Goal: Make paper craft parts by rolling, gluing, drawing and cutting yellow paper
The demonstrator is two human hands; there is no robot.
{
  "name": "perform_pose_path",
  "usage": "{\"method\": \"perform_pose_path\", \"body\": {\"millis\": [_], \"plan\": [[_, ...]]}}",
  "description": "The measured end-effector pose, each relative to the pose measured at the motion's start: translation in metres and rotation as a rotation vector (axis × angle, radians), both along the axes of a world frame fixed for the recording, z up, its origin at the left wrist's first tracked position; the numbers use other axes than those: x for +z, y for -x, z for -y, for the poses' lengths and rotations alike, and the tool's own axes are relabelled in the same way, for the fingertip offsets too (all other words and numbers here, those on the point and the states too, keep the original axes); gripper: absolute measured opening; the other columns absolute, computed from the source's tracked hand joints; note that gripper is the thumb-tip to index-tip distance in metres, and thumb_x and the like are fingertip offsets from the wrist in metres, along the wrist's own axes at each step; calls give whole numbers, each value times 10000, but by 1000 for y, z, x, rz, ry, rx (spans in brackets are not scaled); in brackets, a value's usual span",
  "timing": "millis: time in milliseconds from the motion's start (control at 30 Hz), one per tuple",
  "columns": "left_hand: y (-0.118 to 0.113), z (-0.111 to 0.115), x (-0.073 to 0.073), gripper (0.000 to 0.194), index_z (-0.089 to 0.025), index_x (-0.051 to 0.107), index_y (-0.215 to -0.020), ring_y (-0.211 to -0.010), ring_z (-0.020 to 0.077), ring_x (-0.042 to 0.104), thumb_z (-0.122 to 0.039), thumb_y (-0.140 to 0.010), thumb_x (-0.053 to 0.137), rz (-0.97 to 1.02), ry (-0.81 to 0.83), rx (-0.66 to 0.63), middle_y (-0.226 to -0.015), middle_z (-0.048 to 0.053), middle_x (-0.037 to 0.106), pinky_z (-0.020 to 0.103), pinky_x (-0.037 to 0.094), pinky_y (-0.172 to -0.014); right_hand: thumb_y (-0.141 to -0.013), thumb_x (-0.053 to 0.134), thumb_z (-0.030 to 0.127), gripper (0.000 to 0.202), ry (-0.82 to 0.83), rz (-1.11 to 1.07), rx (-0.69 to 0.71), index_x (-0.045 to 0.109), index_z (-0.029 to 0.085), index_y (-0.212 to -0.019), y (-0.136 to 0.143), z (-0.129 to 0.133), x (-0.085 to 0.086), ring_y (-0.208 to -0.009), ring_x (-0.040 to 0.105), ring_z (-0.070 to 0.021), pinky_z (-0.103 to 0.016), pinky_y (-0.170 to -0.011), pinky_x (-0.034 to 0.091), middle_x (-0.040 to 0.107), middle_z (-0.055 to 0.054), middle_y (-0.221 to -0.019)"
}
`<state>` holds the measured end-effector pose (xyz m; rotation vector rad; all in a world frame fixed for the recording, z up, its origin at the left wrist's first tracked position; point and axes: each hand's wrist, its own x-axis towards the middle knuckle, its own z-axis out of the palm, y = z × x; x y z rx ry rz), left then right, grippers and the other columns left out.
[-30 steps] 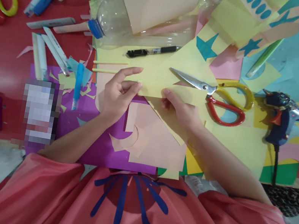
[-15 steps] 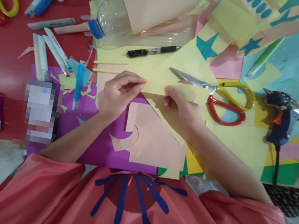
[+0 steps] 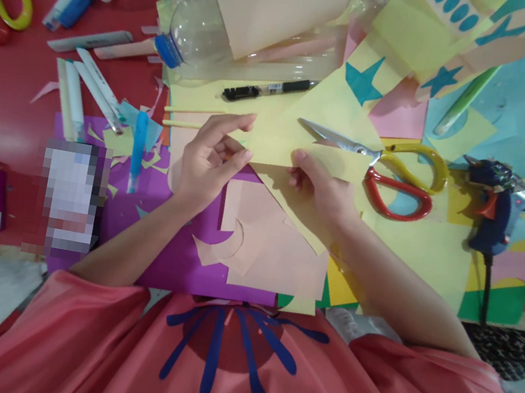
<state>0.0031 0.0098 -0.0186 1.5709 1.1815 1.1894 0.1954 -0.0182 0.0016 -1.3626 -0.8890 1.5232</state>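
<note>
Between my hands is a strip of pale yellow paper (image 3: 273, 153), held level above the other sheets. My right hand (image 3: 318, 183) pinches its lower edge between thumb and curled fingers. At the strip's left end, my left hand (image 3: 213, 157) has thumb and forefinger spread apart; the thumb tip is close to the paper's corner, and I cannot tell if it touches. Scissors with one yellow and one red handle (image 3: 400, 180) lie just beyond my right hand, partly open. Two thin yellow strips (image 3: 193, 118) lie beside my left fingers.
Peach paper offcuts (image 3: 282, 257) rest on a purple sheet (image 3: 170, 261) nearer me. A black pen (image 3: 265, 90) and clear plastic bottles (image 3: 204, 37) are farther off. On the right lies a blue glue gun (image 3: 498, 211); markers (image 3: 91, 88) and a phone (image 3: 70, 196) are on the left.
My left forefinger has lifted away from the thumb, so the pinch at the strip's left end has opened. My right hand and the strip are nearly where they were.
</note>
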Motion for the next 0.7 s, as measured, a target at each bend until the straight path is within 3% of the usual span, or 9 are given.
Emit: {"method": "perform_pose_path", "body": {"millis": [267, 433, 600, 700], "plan": [[-2, 2, 8, 173, -270, 760, -870, -853, 137, 640, -425, -817, 703, -17, -71, -53, -885, 26, 652, 268, 559, -745, -862, 641, 353, 261, -19, -10, -1, 553, 215, -658, -2, 0, -4, -513, 491, -79, -227, -543, 447, 540, 42, -562], [0, 2, 7, 179, -259, 759, -924, -874, 137, 645, -391, -812, 717, -17, -32, -50, -936, 37, 653, 254, 563, -753, -858, 639, 328, 255, 1, 5, -20, 553, 208, -651, -1, -1, -4, -513, 496, -82, -236, -529, 446, 539, 34, -563], [2, 0, -3, 448, -334, 655, -1191, -708, 75, 627, -463, -771, 740, 43, -16, -70, -1154, 35, 639, 225, 560, -662, -849, 645, 343, 252, -7, 10, -6, 563, 209, -652, -2, -1, -3, -513, 512, -79, -226, -529, 456, 566, 36, -567], [0, 1, 0, 605, -359, 583, -1266, -778, 112, 677, -524, -716, 772, 150, 91, -115, -1055, 16, 691, 218, 572, -666, -846, 642, 305, 245, -28, 17, 37, 552, 208, -640, 0, 1, 2, -503, 513, -74, -216, -517, 456, 559, 42, -555]]}}
